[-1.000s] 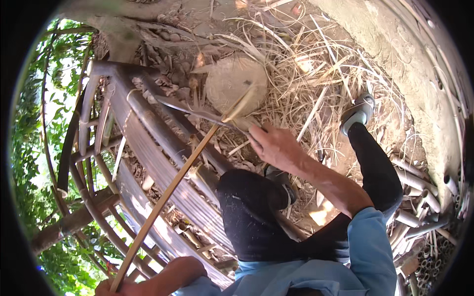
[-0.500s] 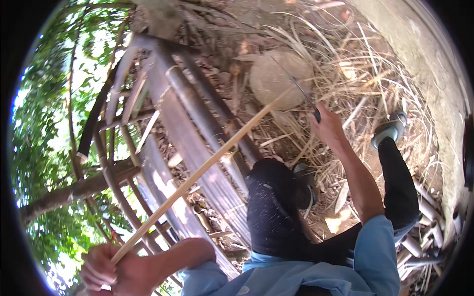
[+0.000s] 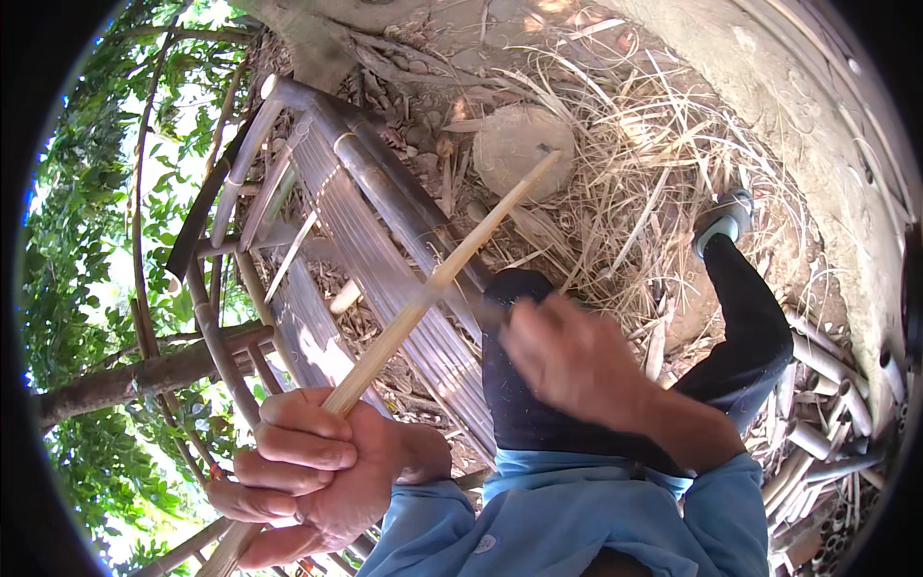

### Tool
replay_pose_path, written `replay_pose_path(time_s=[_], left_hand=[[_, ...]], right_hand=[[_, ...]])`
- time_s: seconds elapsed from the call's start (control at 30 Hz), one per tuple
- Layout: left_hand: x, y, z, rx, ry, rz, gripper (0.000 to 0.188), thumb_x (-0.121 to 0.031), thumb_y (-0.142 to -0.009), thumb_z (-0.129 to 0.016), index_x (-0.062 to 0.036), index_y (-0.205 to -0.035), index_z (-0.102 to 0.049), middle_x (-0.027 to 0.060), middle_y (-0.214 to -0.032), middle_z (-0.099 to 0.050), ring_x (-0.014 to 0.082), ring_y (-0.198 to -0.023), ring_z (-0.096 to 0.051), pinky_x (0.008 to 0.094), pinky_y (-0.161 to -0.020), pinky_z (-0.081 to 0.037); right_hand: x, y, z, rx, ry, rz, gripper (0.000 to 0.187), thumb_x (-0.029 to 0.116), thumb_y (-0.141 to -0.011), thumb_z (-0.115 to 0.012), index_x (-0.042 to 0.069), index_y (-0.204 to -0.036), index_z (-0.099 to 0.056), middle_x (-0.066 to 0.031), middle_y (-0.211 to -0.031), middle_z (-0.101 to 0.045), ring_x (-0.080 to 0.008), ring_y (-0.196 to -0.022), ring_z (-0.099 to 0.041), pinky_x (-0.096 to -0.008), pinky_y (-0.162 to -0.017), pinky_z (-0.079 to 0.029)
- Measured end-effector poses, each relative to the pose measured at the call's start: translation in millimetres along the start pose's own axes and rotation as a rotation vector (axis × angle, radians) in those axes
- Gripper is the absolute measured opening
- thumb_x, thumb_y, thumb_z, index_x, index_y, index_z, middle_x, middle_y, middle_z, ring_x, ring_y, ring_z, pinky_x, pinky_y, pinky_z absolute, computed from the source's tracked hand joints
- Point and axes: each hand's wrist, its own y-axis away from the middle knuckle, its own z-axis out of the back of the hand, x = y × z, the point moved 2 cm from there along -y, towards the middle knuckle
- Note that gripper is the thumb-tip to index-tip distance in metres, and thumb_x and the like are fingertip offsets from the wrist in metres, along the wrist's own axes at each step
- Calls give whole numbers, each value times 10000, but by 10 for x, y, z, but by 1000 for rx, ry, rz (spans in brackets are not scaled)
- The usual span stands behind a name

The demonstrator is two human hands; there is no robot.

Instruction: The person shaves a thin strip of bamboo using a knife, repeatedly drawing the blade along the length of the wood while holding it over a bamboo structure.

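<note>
So here's where we're at, going off the head view only.

Work in hand: we're working along a long pale tan bamboo strip (image 3: pixel 437 284), and it looks like shaving or trimming, though that's our guess.

Done so far: hard to say. The strip looks clean and even from our fist up to its far tip, and there's a heap of dry straw-coloured shavings (image 3: pixel 615 183) on the ground beyond that tip, so we'd judge a fair bit of stripping is behind us.

Left to do: can't tell from this one shot; the stretch below our fist is mostly hidden.

Left hand (image 3: pixel 308 471): fist wrapped tight round the strip near its lower end, fingers curled over the top, thumb side up. The strip runs up and away from the grip toward a round pale stone (image 3: pixel 519 149).

Right hand (image 3: pixel 567 361): blurred, up beside the strip's middle, well above the left grip. Fingers look bent, but we can't tell whether it holds a blade or anything else, or even touches the strip.

Nearby: a grey weathered bamboo-slat bench (image 3: pixel 365 231) lies under the strip, just past the left fist. Our black-trousered knee (image 3: pixel 538 423) sits below the right hand.
</note>
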Motion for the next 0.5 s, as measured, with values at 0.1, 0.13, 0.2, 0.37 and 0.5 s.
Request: replay_pose_path(time_s=[0.1, 0.13, 0.2, 0.37, 0.5], left_hand=[[-46, 23, -5, -27, 7, -6, 519, -554, -1042, -455, -154, -714, -416, -24, -504, -331, 84, -380, -333, 252, -374, -253], [-63, 31, 8, 17, 69, 10, 510, -549, -1038, -473, -158, -715, -418, -31, -508, -336, 80, -381, -331, 250, -380, -254], [-55, 88, 14, -50, 43, 14, 495, -534, -1032, -500, -164, -715, -415, -51, -513, -332, 69, -384, -311, 246, -392, -242], [-52, 17, 19, -44, -9, -26, 482, -511, -1028, -510, -157, -713, -421, -54, -514, -309, 70, -388, -288, 247, -408, -220], [-43, -43, 104, -25, -13, -11, 485, -508, -1029, -503, -149, -712, -425, -53, -510, -304, 74, -394, -286, 248, -407, -228]], right_hand=[[-329, 13, -68, -90, 51, -27, 117, 169, -985, -625, 76, -999, -555, -93, -706, -549, -275, -546, -629, -384, -418, -531], [-222, 116, -52, -44, -23, 5, 132, 179, -982, -632, 73, -1004, -556, -92, -711, -551, -267, -554, -637, -382, -424, -534], [-5, 153, 32, -52, -50, 104, 138, 170, -966, -644, 71, -1009, -558, -91, -722, -553, -256, -560, -641, -376, -426, -535], [-380, 32, -153, -131, 46, 96, 227, 118, -888, -667, 62, -1097, -600, -92, -752, -555, -213, -564, -640, -344, -430, -529], [-191, 109, -114, -120, -51, 229, 145, 155, -947, -638, 70, -1045, -575, -93, -744, -563, -217, -553, -637, -361, -419, -525]])
